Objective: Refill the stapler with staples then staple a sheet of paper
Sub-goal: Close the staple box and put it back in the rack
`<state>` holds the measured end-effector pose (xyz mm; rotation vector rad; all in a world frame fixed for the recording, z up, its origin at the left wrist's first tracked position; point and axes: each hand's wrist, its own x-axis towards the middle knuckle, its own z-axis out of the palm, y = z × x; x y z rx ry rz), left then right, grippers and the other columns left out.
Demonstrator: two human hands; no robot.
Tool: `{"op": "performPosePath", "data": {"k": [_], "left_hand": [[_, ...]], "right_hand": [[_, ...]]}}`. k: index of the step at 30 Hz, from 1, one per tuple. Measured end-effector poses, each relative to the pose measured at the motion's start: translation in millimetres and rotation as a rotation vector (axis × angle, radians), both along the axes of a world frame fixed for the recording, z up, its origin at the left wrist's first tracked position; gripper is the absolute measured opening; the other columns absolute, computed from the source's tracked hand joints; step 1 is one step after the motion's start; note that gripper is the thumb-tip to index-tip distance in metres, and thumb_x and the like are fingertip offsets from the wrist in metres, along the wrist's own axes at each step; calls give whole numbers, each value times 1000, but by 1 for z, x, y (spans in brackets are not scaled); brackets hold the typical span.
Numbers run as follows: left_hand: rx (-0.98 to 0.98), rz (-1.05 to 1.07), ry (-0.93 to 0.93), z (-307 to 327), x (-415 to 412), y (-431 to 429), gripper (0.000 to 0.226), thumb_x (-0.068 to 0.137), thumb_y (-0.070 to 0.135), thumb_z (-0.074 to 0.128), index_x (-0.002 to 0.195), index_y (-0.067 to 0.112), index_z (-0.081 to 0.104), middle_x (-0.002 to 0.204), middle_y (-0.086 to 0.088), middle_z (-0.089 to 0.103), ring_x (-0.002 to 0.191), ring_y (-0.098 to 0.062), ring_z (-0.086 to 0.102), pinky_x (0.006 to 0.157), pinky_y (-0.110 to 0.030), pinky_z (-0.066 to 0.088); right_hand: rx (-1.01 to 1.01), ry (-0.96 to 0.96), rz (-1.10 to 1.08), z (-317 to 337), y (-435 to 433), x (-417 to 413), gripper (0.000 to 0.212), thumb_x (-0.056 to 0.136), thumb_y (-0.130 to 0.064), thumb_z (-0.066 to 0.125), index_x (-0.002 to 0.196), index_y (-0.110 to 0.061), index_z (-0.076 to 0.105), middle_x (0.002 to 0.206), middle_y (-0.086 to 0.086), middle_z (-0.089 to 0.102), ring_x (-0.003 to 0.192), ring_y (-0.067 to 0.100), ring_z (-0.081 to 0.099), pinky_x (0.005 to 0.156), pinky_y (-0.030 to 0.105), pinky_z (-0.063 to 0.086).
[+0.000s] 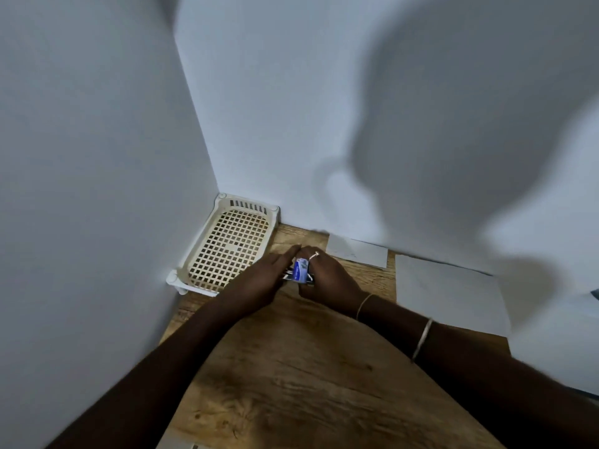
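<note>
A small blue and white staple box point(300, 270) sits between my two hands above the wooden table point(291, 367). My right hand point(329, 277), with a ring on one finger, is closed around the box. A silvery metal part of the stapler point(286, 276) shows just under and left of the box. My left hand point(259, 278) lies against that end of the stapler with its fingers stretched forward; its thumb is hidden. Most of the stapler is covered by the hands. A large white sheet of paper point(450, 293) lies to the right.
A cream plastic mesh basket point(227, 247) stands in the corner at the far left, close to my left hand. A smaller white sheet point(356, 251) lies against the back wall. White walls close in the table on the left and at the back.
</note>
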<state>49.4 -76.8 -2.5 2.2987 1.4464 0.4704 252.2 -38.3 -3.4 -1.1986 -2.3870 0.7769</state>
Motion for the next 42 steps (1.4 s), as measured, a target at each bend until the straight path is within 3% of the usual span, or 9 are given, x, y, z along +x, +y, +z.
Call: {"op": "performPosePath", "data": {"k": [6, 10, 15, 18, 21, 27, 33, 38, 42], "left_hand": [[23, 116, -22, 3, -65, 44, 88, 89, -4, 63, 162, 18, 19, 146, -17, 57, 127, -28, 57, 99, -20, 35], [-27, 206, -57, -5, -97, 73, 87, 91, -5, 64, 162, 22, 22, 148, -9, 58, 129, -23, 58, 99, -17, 36], [-26, 207, -88, -14, -116, 110, 85, 89, -8, 61, 161, 20, 27, 135, -8, 67, 116, -15, 64, 86, -8, 37], [-53, 183, -121, -16, -120, 127, 78, 93, -2, 60, 161, 21, 28, 144, -5, 62, 122, -5, 56, 98, -11, 37], [-44, 197, -113, -20, -122, 139, 71, 96, -1, 59, 159, 16, 32, 152, -6, 54, 136, -15, 52, 106, -14, 31], [7, 162, -197, -24, -128, 144, 48, 103, 6, 53, 148, 21, 47, 134, 15, 52, 117, 35, 38, 96, 9, 25], [-53, 163, -173, -22, -129, 145, 42, 106, 12, 53, 148, 20, 50, 141, 9, 56, 125, 10, 46, 101, 4, 25], [-90, 180, -77, -21, -135, 148, 65, 96, 6, 64, 154, 23, 41, 144, -4, 61, 128, -17, 60, 105, -24, 43], [-54, 276, -151, -21, -140, 133, 61, 99, 14, 61, 155, 28, 41, 145, -1, 61, 130, -13, 58, 103, -2, 31]], "right_hand": [[17, 57, 86, 12, 51, -70, 46, 82, -45, 68, 119, -22, 53, 111, 0, 62, 98, 14, 59, 79, 31, 49], [26, -16, 112, 8, 88, -109, 48, 77, -16, 75, 119, -8, 54, 109, 11, 62, 98, 29, 62, 81, 41, 53], [29, -36, 75, -7, 125, -137, 61, 75, -8, 75, 130, -4, 49, 110, 16, 62, 101, 33, 63, 78, 35, 50], [35, -48, 57, -16, 140, -144, 61, 77, -11, 76, 132, -2, 51, 114, 17, 63, 106, 34, 62, 85, 38, 50], [47, -23, 33, -20, 149, -151, 56, 77, -14, 79, 127, -4, 54, 117, 16, 61, 109, 31, 60, 86, 29, 43], [44, -67, 34, -29, 152, -164, 58, 80, -7, 72, 134, -7, 50, 123, 11, 59, 113, 28, 60, 93, 34, 49], [54, -147, 55, -25, 151, -162, 52, 80, -1, 68, 130, -8, 53, 123, 14, 62, 112, 31, 63, 90, 39, 52], [222, -136, 67, -14, 150, -156, 36, 87, -7, 62, 122, -14, 54, 110, 8, 64, 98, 28, 64, 81, 38, 52], [323, -149, 185, -10, 148, -147, 43, 92, -9, 60, 134, -12, 54, 115, 8, 68, 108, 30, 61, 94, 41, 47]]}}
